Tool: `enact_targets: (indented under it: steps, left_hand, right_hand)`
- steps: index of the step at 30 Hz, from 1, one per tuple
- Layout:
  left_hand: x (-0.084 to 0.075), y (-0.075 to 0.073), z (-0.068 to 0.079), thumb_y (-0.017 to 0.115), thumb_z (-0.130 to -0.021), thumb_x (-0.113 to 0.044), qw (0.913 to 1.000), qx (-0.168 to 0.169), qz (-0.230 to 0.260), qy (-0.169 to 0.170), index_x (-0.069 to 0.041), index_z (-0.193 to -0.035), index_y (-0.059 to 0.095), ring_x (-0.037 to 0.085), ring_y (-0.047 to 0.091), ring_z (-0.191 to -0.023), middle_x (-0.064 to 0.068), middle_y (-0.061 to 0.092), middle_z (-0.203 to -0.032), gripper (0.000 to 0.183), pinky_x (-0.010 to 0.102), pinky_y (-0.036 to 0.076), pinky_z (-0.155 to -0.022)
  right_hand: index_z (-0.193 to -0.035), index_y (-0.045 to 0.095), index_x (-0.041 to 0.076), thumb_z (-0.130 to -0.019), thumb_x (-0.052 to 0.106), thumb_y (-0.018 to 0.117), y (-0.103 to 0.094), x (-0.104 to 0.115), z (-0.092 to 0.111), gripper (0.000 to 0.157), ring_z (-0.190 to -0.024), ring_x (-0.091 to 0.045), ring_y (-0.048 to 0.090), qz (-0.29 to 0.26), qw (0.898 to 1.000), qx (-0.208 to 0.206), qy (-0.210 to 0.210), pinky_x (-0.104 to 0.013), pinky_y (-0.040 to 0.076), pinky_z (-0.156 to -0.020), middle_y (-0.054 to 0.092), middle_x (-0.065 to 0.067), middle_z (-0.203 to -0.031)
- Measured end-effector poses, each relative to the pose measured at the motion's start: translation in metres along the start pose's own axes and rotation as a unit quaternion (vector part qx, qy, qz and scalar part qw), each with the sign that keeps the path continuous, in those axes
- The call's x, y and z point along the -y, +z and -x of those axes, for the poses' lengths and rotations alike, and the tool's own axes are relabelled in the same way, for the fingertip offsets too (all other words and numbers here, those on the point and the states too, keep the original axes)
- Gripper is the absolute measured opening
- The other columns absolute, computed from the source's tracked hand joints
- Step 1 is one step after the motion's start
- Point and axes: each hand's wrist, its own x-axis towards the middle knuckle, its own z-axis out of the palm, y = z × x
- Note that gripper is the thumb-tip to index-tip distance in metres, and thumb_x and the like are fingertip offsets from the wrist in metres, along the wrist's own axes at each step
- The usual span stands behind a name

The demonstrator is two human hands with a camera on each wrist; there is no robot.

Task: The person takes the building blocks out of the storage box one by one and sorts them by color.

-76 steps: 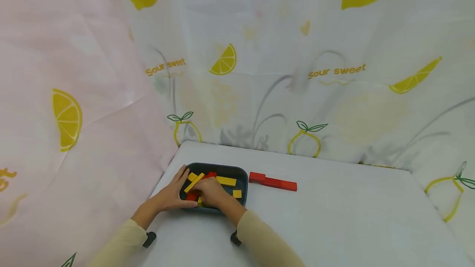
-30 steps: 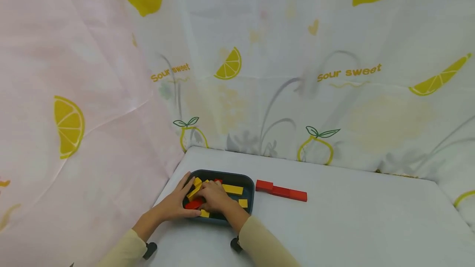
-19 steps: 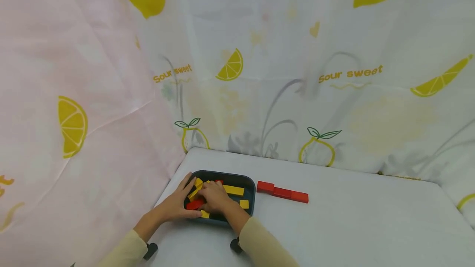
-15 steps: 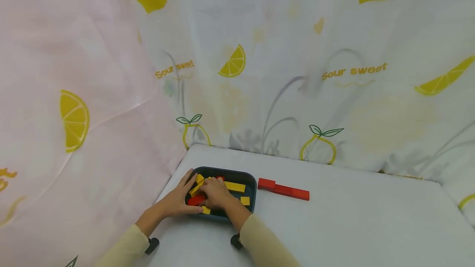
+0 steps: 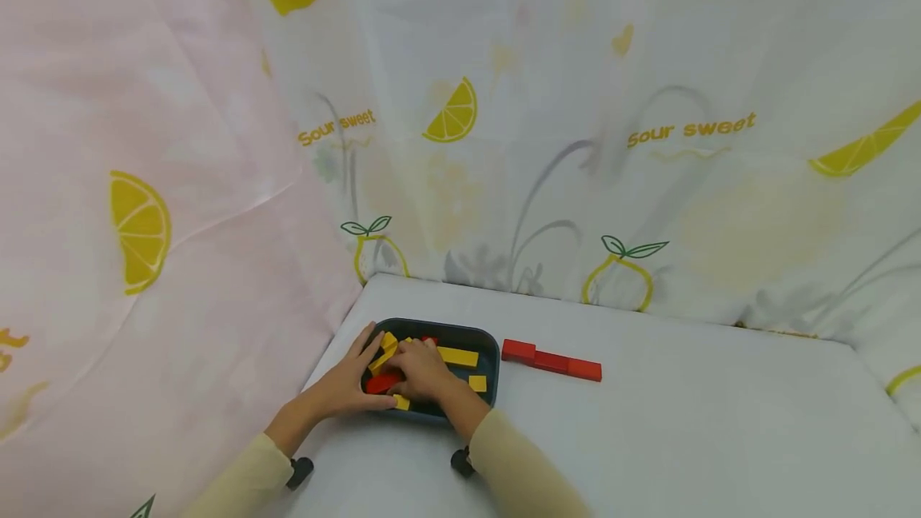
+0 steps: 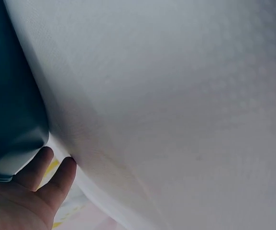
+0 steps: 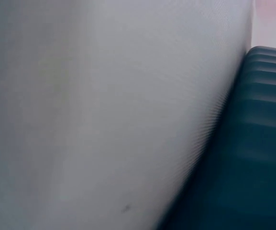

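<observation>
In the head view a dark blue-grey tray (image 5: pixel 490 370) holds red and yellow blocks. My left hand (image 5: pixel 344 384) rests at its left end, fingers spread along the rim and thumb over the front edge. Inside the tray my right hand (image 5: pixel 426 374) bends down among the blocks, its fingertips hidden. A long yellow block (image 5: pixel 381 363) and a red block (image 5: pixel 383 382) lie right at those fingers; I cannot tell whether they pinch one. The left wrist view shows two fingers (image 6: pixel 61 184) at the outer corner of the tray (image 6: pixel 13 96).
To the right of the tray several red blocks (image 5: pixel 552 361) lie end to end on the white table (image 5: pixel 669 414). A yellow bar (image 5: pixel 458 356) and a small yellow block (image 5: pixel 477 383) lie in the tray's right part. Lemon-print curtains (image 5: pixel 532 182) hang behind and at the left.
The long yellow block was raised slantwise over my right hand's fingers; now it lies lower among the other blocks. My left hand stays at the tray's end. The head view has shifted slightly.
</observation>
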Motion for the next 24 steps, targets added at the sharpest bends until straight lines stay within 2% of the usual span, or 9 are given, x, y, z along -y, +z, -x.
enact_targets:
  steps: [7, 14, 19, 24]
  left_hand:
    - [-0.004, 0.000, -0.003, 0.072, -0.074, -0.069, 0.9999, -0.003, -0.009, -0.011, -0.010, -0.159, 0.017, 0.043, 0.034, -0.143, 0.012, -0.001, -0.167, 0.117, 0.063, 0.039, -0.107]
    - [-0.002, 0.006, -0.009, 0.072, -0.075, -0.068, 1.0000, -0.004, -0.003, -0.001, -0.010, -0.160, 0.014, 0.044, 0.033, -0.143, 0.014, 0.001, -0.167, 0.118, 0.064, 0.039, -0.107]
    - [-0.001, 0.002, -0.010, 0.073, -0.074, -0.067, 0.9998, -0.016, -0.010, 0.010, -0.008, -0.159, 0.014, 0.044, 0.034, -0.142, 0.015, 0.004, -0.166, 0.119, 0.066, 0.040, -0.104]
    - [0.002, 0.002, -0.005, 0.073, -0.074, -0.068, 0.9996, -0.017, -0.019, 0.009, -0.009, -0.159, 0.012, 0.045, 0.037, -0.139, 0.015, 0.005, -0.166, 0.121, 0.066, 0.042, -0.101]
  right_hand:
    - [-0.118, 0.073, 0.035, -0.084, 0.046, 0.076, -0.005, -0.002, 0.002, 0.036, -0.104, -0.010, 0.055, 0.008, 1.000, 0.000, -0.005, -0.026, 0.039, -0.082, 0.065, 0.010, -0.111]
    - [-0.117, 0.073, 0.033, -0.084, 0.044, 0.077, -0.005, -0.007, 0.005, 0.036, -0.105, -0.010, 0.056, 0.004, 1.000, -0.007, 0.009, -0.026, 0.039, -0.081, 0.065, 0.010, -0.114]
    - [-0.120, 0.071, 0.025, -0.087, 0.037, 0.076, -0.021, -0.009, 0.008, 0.035, -0.106, -0.014, 0.057, -0.030, 0.999, -0.020, 0.006, -0.025, 0.043, -0.085, 0.066, 0.005, -0.122]
    - [-0.119, 0.071, 0.022, -0.088, 0.036, 0.075, -0.035, -0.012, 0.018, 0.035, -0.101, -0.013, 0.057, -0.047, 0.998, -0.041, 0.001, -0.023, 0.046, -0.086, 0.067, 0.004, -0.117]
